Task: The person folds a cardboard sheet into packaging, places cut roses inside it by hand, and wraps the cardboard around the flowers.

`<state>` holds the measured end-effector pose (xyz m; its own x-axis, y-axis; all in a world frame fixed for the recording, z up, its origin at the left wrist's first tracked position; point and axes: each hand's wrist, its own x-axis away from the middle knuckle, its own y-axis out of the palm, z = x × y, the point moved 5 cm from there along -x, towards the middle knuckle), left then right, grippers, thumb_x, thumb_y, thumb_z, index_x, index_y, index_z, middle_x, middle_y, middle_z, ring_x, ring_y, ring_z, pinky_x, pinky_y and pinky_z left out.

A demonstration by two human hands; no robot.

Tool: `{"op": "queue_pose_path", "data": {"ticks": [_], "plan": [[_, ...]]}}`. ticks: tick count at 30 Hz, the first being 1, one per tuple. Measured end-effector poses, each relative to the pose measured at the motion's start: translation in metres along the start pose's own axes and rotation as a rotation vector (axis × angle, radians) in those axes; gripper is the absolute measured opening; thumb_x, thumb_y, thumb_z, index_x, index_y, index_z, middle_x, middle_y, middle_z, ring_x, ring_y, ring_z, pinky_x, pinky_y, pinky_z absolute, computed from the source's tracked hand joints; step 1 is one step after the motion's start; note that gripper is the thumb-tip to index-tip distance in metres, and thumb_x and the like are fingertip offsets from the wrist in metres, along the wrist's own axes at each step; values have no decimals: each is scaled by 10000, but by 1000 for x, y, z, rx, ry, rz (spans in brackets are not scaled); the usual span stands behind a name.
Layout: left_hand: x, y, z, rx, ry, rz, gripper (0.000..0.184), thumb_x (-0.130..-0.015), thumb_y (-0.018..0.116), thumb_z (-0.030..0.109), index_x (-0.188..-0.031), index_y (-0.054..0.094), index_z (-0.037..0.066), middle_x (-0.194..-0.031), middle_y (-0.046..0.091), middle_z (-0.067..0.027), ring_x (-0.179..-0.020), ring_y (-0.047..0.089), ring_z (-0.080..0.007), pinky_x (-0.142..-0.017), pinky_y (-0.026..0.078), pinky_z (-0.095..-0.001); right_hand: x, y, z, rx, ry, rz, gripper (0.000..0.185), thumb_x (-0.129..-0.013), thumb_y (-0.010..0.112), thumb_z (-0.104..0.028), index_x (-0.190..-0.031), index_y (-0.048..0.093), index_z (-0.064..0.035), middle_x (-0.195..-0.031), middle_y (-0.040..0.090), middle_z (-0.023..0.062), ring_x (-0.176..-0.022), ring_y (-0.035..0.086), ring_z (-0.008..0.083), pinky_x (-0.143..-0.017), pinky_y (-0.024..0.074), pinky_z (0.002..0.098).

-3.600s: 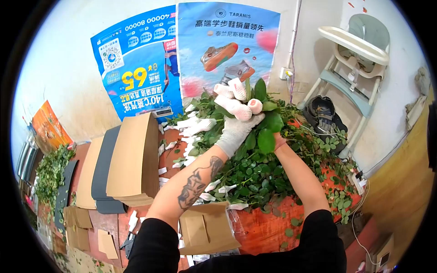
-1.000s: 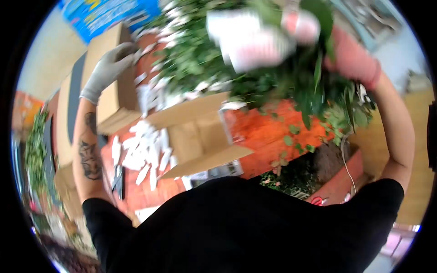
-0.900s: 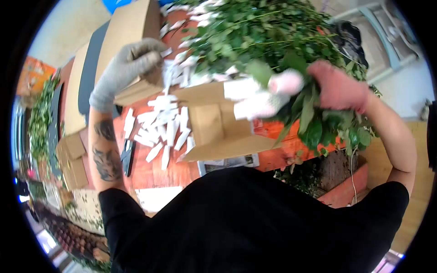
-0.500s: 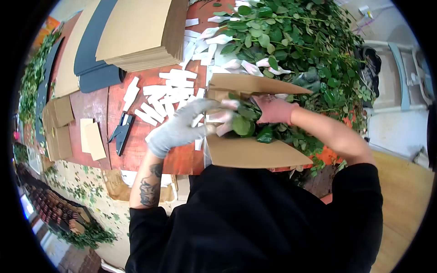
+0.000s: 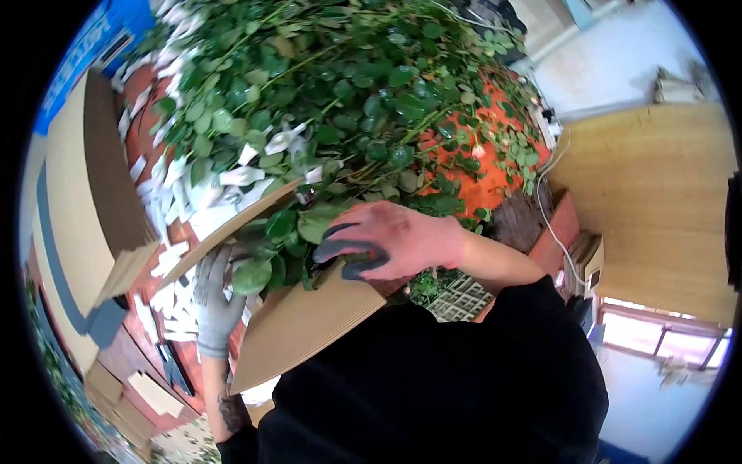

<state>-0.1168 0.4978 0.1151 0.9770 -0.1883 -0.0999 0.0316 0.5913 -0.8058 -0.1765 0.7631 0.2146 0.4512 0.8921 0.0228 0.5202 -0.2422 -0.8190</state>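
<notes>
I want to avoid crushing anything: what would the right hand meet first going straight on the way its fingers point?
Most likely the green leaves between the raised cardboard flaps, just ahead of the right hand; depth is hard to judge from one view.

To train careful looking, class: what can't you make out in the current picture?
All in the head view:
Left hand: leaves partly cover its fingers; grip unclear.
Right hand: hides whatever lies beneath its palm.
Blue poster: cut off by the top edge.
</notes>
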Motion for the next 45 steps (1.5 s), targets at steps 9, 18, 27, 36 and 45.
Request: {"op": "queue_pose_path", "data": {"ticks": [9,18,27,36,45], "plan": [[-24,27,11,-185,102,-236,773,-546,760,260,-1234,470,63,-1271,451,-152,-1185,418,-357,-1004,323,-482,253,-52,269,-147,1095,1291,284,-790,608,-229,-993,640,-33,-803,669,99,-808,651,224,-743,507,307],[-43,36,32,-227,172,-395,691,-527,715,244,-1175,528,93,-1151,472,-148,-1112,429,-374,-971,340,-476,273,-39,339,372,1641,388,444,-747,582,-337,-1112,583,-82,-1169,581,178,-1075,574,292,-895,470,390],[-43,50,33,-285,297,-313,432,-677,626,247,-1089,594,121,-1094,562,-84,-1057,500,-293,-970,359,-443,257,-275,344,-251,714,486,187,-903,489,-196,-923,609,-53,-876,657,48,-777,595,101,-713,501,251],[-37,50,32,-281,288,-279,432,-725,610,266,-1134,580,131,-1116,580,-65,-1071,507,-275,-937,375,-413,-22,-149,149,-496,240,-19,479,-862,556,-406,-1176,580,-47,-1145,614,96,-1007,596,182,-893,459,314],[-37,47,36,-256,292,-265,397,-755,596,259,-1123,580,111,-1125,585,-81,-1079,520,-268,-928,383,-405,-56,16,201,811,194,-492,362,-687,662,-321,-947,631,-71,-929,632,103,-912,610,239,-775,472,361]]}}
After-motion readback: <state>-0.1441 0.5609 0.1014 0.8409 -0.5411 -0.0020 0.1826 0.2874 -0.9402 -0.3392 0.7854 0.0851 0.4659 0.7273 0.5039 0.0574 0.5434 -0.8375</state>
